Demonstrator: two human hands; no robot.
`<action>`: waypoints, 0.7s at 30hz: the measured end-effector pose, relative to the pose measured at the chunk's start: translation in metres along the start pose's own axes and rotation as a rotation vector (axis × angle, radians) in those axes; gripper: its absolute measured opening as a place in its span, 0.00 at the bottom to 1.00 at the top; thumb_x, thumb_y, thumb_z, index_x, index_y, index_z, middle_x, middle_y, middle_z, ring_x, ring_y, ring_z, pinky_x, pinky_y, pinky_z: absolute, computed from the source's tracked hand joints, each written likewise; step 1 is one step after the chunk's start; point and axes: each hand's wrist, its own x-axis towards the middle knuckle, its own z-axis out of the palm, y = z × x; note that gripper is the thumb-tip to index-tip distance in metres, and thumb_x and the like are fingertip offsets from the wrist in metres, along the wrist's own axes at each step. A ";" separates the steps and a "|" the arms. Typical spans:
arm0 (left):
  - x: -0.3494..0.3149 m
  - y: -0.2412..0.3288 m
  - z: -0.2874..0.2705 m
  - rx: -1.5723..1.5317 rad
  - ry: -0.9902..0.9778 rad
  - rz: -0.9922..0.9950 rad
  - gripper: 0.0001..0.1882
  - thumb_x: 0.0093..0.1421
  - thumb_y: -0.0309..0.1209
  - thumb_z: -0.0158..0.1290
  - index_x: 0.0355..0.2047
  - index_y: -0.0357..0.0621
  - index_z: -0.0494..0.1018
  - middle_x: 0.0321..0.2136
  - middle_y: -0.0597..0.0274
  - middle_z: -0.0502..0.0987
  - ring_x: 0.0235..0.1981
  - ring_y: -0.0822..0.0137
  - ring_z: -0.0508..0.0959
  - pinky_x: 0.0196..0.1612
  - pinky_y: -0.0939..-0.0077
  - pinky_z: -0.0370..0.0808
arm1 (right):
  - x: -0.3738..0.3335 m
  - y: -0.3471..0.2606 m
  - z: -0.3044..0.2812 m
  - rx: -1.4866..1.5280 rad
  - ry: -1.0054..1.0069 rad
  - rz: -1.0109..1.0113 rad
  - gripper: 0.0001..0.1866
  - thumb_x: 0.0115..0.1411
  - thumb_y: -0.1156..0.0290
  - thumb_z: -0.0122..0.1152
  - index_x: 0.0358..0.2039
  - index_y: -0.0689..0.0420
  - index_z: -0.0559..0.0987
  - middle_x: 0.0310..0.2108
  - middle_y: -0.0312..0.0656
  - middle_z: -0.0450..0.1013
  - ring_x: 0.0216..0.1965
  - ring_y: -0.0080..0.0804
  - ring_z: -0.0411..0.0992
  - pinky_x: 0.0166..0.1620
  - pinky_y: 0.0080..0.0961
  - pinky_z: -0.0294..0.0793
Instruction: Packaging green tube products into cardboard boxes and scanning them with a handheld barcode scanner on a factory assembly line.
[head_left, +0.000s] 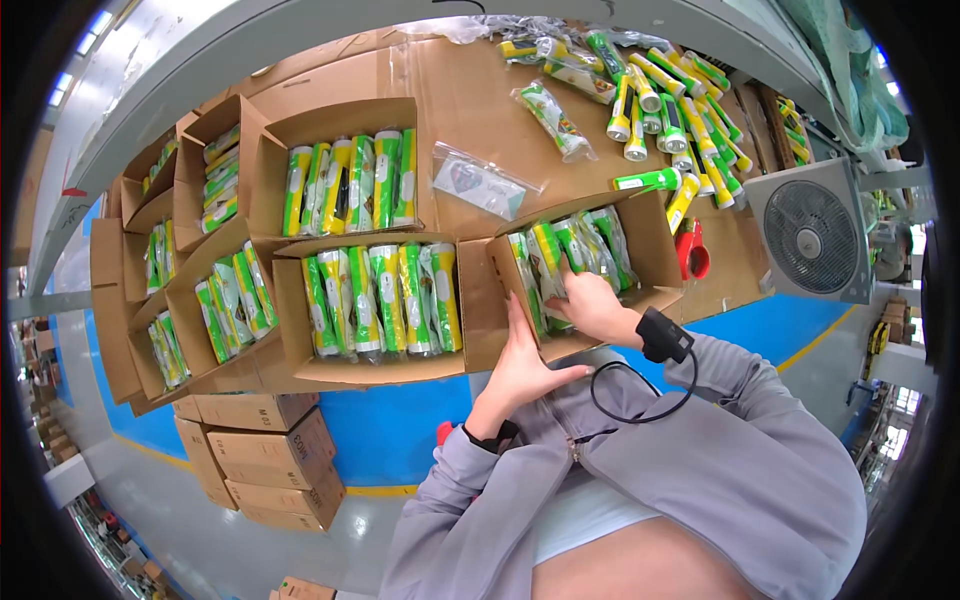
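Observation:
An open cardboard box [655,235] stands in front of me at the table edge, with several green, yellow and white flashlights in clear bags inside. My right hand [592,305] reaches into it, thumb and index finger around the lower end of a bagged flashlight [545,245]; its other fingers are partly hidden. Outside the box, my left hand [520,365] lies against the near left corner, fingers straight and thumb spread, holding nothing. To the left, another box [375,375] holds a row of bagged flashlights.
More filled boxes [265,125] crowd the left. Loose flashlights [690,110] are heaped at the back right, near a bagged flashlight [552,120]. A flat clear packet [485,185], a red tape dispenser [692,250] and a fan [808,222] are nearby. Closed cartons [270,455] stand on the floor.

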 end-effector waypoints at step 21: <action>-0.004 -0.007 0.039 0.002 0.402 -0.179 0.56 0.42 0.26 0.66 0.64 0.38 0.39 0.56 0.44 0.63 0.56 0.52 0.68 0.54 0.67 0.68 | 0.236 0.107 -0.147 -0.011 0.178 -0.043 0.42 0.45 0.54 0.65 0.56 0.63 0.61 0.45 0.58 0.68 0.46 0.50 0.70 0.49 0.36 0.70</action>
